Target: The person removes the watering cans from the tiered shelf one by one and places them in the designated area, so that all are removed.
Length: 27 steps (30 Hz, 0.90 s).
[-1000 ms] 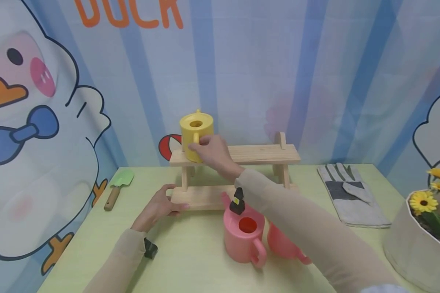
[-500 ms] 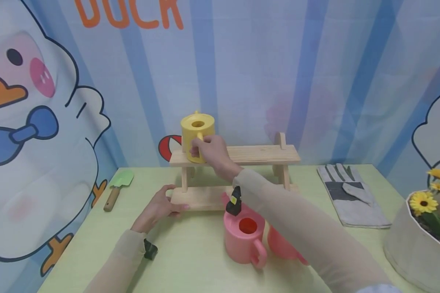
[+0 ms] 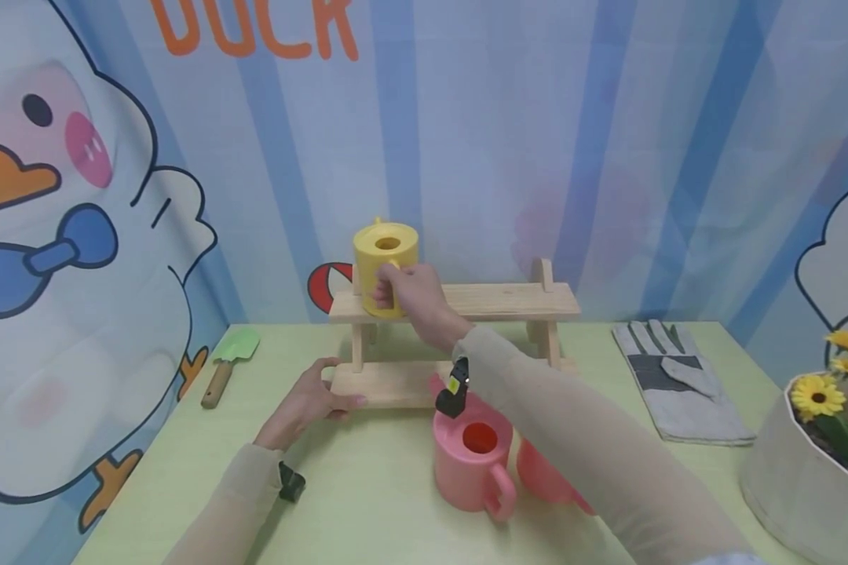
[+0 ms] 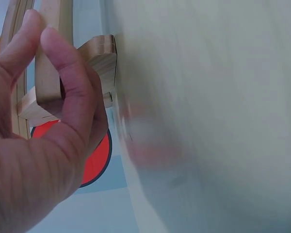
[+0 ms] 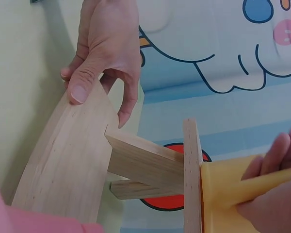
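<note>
On the left end of the upper shelf of a two-tier wooden stand point(image 3: 509, 300) is a yellow watering can point(image 3: 367, 271), its top opening facing up. My right hand point(image 3: 422, 302) grips its handle, fingers curled round it; the right wrist view shows the handle point(image 5: 269, 185) running through the grip. My left hand point(image 3: 302, 406) holds the left end of the lower shelf point(image 3: 389, 383), thumb on top. A pink watering can point(image 3: 469, 467) stands in front of the stand, its spout toward the shelf. Behind my right forearm, a second pink vessel point(image 3: 542, 471) is partly hidden.
A green-bladed trowel point(image 3: 229, 365) lies at the table's left. Grey work gloves point(image 3: 685, 392) lie to the right, near a white pot point(image 3: 784, 471) of yellow flowers point(image 3: 816, 395). A duck-print curtain point(image 3: 480, 141) hangs right behind the stand.
The yellow watering can has shifted slightly to the right on the upper shelf. My right fingers have curled further round its handle. My left hand keeps its hold on the lower shelf.
</note>
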Motion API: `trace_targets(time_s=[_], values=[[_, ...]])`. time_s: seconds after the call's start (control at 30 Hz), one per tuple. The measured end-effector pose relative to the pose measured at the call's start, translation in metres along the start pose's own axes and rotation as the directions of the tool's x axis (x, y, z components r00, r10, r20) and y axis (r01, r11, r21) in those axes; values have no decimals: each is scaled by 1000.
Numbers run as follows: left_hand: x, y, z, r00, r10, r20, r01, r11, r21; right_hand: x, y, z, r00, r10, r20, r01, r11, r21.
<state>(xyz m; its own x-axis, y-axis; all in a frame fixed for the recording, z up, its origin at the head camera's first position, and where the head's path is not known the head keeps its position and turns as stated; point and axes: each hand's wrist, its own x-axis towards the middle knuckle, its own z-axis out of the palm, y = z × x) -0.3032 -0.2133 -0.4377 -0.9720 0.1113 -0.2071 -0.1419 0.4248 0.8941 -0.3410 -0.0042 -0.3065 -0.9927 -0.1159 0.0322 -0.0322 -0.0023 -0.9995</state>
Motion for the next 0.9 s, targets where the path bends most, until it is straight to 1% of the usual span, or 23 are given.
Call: trace_targets(time_s=[0.07, 0.2, 0.3, 0.43, 0.53, 0.8, 0.9], values=[[0, 0, 1, 1000, -4, 0, 4, 1000, 17, -1, 0, -1, 999, -17, -30, 17, 1000, -3], [1, 0, 2, 1000, -18, -6, 18, 999, 44, -4, 0, -3, 993, -56, -105, 50, 997, -64], [2, 1, 3, 1000, -26, -6, 26, 998, 53, -7, 0, -4, 987, -84, -135, 70, 992, -104], [2, 2, 3, 999, -38, -10, 39, 997, 61, -11, 0, -6, 983, -104, -154, 83, 986, -142], [2, 3, 3, 999, -37, -13, 37, 997, 67, -15, -2, -8, 978, -117, -172, 90, 983, -160], [2, 1, 2, 1000, 6, 3, -6, 1000, 24, -33, -6, -10, 969, -176, -174, 146, 974, -171], [2, 1, 2, 1000, 15, 0, -15, 999, 30, -40, -7, -11, 967, -184, -175, 153, 972, -177]])
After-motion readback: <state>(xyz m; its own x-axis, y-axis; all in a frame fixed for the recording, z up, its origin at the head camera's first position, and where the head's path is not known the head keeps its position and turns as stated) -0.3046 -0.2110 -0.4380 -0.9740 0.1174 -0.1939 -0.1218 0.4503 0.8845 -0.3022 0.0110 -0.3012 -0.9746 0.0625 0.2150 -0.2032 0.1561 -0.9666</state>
